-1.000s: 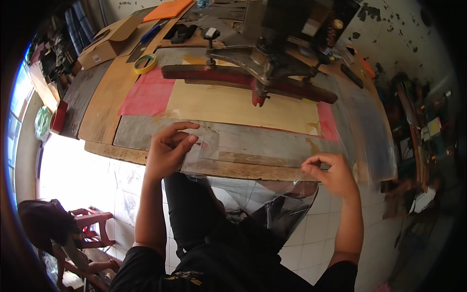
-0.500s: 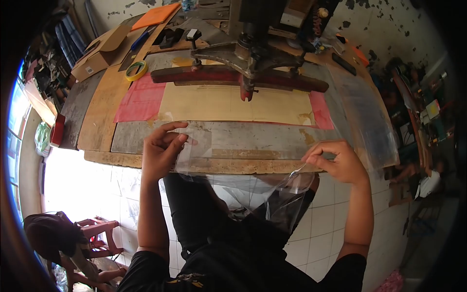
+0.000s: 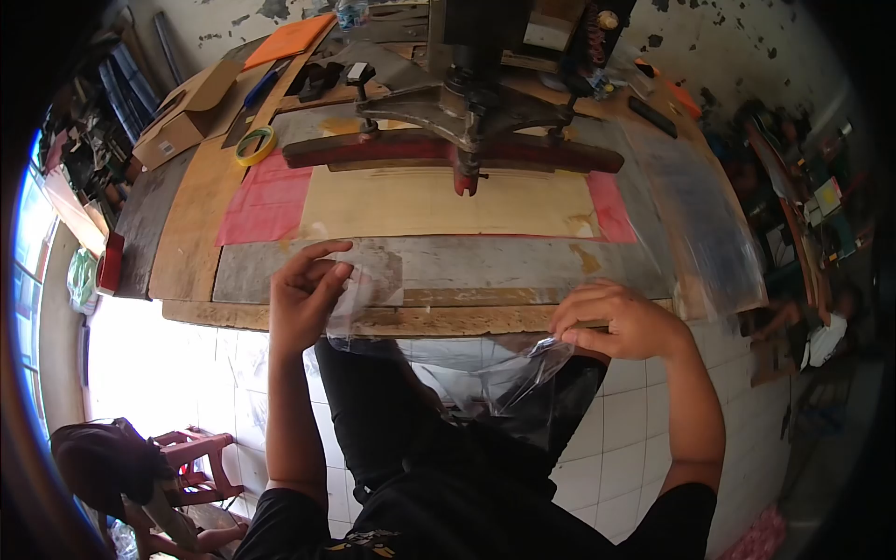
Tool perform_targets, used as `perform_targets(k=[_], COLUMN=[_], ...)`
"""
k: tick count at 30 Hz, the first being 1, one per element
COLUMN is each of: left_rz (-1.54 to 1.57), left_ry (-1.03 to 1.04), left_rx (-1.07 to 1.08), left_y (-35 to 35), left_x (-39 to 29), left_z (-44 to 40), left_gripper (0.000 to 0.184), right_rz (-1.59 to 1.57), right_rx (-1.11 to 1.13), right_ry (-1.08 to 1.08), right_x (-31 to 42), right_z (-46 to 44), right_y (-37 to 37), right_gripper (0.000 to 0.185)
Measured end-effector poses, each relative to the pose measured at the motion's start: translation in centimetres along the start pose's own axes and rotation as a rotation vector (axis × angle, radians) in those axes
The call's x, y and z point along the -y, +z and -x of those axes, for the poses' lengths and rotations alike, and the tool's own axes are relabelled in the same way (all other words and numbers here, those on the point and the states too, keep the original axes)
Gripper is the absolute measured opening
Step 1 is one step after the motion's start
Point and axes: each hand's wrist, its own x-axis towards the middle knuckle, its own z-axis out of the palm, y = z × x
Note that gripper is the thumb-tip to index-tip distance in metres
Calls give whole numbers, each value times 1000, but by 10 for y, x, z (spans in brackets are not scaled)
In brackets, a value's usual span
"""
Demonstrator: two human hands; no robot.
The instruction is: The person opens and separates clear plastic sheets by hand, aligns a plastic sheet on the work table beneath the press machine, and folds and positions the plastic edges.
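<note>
A clear plastic sheet (image 3: 509, 369) hangs between my two hands, sagging over my lap below the table's front edge. My left hand (image 3: 310, 291) has its thumb and forefinger pinched on the sheet's left side, just over the edge. Bunched plastic meets the fingertips of my right hand (image 3: 616, 320), which are closed on the sheet's right side. Beyond my hands lies a pale yellow strip (image 3: 439, 205) with pink ends. Above that strip is the long red-brown bar (image 3: 401, 147) of a press, apart from both hands.
A yellow tape roll (image 3: 255, 147) and an open cardboard box (image 3: 187, 114) lie at the back left. More clear plastic sheets (image 3: 705, 233) cover the table's right side. A person (image 3: 121, 471) sits low at the left, beside a red stool (image 3: 201, 457). Another person is partly visible at far right.
My right hand has moved left and slightly down, closer to my left hand, and the plastic between them hangs differently. My left hand keeps its pinch. The whole view has shifted slightly.
</note>
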Motion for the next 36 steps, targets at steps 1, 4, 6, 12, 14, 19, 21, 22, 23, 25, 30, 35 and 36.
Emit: perform_targets(k=[1,4,6,12,14,19,21,22,23,25,30,35,36], left_rz=[-1,0,-23,-48,-43,-30,-19,-19,-26,-33,-28,-35,-16], left_ry=[1,4,5,71,43,4,51,51,64,77,86,16,49], left_rx=[-4,14,7,32,32,42,23,24,16,10,33,60,47], left_y=[-1,-1,0,1,-2,-3,1,2,2,1,1,0,2], left_x=[0,-1,-1,3,7,7,6,6,6,7,5,5,6], left_z=[0,1,1,1,1,2,2,1,1,1,1,2,2], left_gripper=[29,29,29,28,30,31,29,29,29,29,29,31,29], right_rz=[3,-61,-130,-207,-198,-175,-174,-178,-182,-201,-255,-253,-254], right_rx=[-24,-82,-120,-301,-356,-436,-448,-452,-456,-454,-407,-383,-386], right_ry=[-14,64,159,271,411,473,497,506,516,524,514,615,616], right_x=[-1,-4,-4,11,20,24,26,27,27,26,17,18,18], right_z=[0,4,8,11,9,7,6,6,5,4,7,6,5], right_y=[4,6,7,0,-2,2,2,2,2,0,-3,-3,-2], right_gripper=[16,16,15,13,15,17,18,19,19,21,26,28,28])
